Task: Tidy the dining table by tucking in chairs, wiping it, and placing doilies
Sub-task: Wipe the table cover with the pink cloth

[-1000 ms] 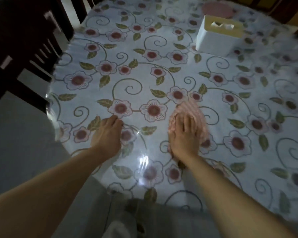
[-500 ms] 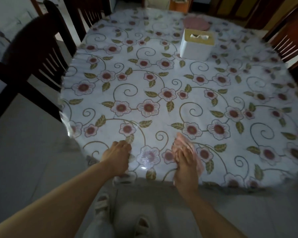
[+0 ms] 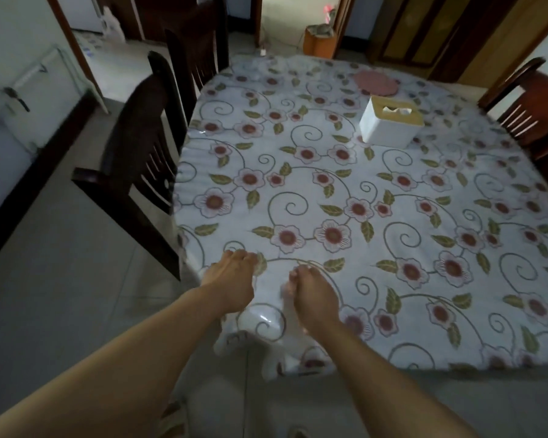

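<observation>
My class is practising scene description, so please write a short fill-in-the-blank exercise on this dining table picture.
1. The white tissue box stands on a tablecloth printed with ____.
2. The pink doily lies on the ____ side of the tissue box.
3. The left hand and the right hand are at the table's ____ edge.

Missing words: flowers; far; near

two bare arms reach to the near corner of the desk (image 3: 298, 184). the left hand (image 3: 231, 279) lies on the flowered cloth (image 3: 393, 216) at the edge, fingers bent. the right hand (image 3: 314, 295) is curled shut just beside it. a white tissue box (image 3: 389, 123) stands far off, a pink doily (image 3: 375, 83) behind it. dark chairs (image 3: 140, 153) stand at the left.
</observation>
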Motion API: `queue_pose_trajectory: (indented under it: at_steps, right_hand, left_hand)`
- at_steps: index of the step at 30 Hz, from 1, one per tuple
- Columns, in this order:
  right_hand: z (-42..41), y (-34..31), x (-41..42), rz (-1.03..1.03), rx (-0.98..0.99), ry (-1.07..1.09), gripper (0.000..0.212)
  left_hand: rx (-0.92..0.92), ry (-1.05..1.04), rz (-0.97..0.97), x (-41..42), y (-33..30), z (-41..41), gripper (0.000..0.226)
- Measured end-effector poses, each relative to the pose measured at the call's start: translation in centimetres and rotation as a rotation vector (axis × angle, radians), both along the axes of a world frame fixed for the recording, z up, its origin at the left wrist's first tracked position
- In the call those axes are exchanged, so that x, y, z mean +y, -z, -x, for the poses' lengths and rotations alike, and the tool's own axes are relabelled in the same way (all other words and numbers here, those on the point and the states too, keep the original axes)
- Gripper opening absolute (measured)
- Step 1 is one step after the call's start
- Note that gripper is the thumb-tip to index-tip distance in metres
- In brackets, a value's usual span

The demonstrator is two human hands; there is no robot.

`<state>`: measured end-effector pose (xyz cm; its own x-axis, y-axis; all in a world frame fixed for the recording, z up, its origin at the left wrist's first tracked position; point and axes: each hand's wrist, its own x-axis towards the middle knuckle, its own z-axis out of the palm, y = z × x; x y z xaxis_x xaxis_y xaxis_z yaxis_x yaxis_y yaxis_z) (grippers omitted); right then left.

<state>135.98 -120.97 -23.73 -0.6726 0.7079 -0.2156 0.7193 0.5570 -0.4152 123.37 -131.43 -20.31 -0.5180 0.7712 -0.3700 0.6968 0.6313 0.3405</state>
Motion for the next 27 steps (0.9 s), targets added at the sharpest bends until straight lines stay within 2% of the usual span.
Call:
queue_pose_trajectory:
  at_steps: [2,3,6,8,12,15,22,27]
  right_hand:
    - [1.9,-2.2,-0.5,-0.12,0.034,0.046,0.019]
    - [3.1,-3.4,-1.2,-0.108,0.047,0.069,0.023]
    - [6.4,-6.0,-3.0,0.11,0.086,0.146,0.043]
    - [8.6,-7.6,-3.5,0.222,0.112,0.169,0.045]
    - [12.2,-9.3,-3.5,0.088,-0.013,0.063,0.032]
    - [14.9,-10.1,-2.5,0.002,-0.031,0.045,0.021]
    - [24.3,-9.9,2.5,-0.037,0.001,0.076,0.024]
    - [29.8,-10.0,4.9,-0.064,-0.082,0.031,0.021]
  left_hand:
    - [-0.011,0.049,-0.01,-1.2,-1.2,2.4,0.046]
    - [-0.012,0.076,-0.011,-1.8,-2.0,3.7,0.046]
    - [0.006,0.134,-0.026,-3.0,-4.3,7.2,0.048]
    - [0.019,0.146,-0.059,-3.3,-6.0,9.4,0.048]
    - [0.064,0.189,-0.106,-2.8,-8.3,13.4,0.042]
    - [0.077,0.225,-0.092,-1.5,-9.6,16.6,0.045]
    - [0.141,0.278,-0.024,3.4,-11.3,25.8,0.046]
    - [0.159,0.325,-0.037,6.6,-11.8,31.4,0.043]
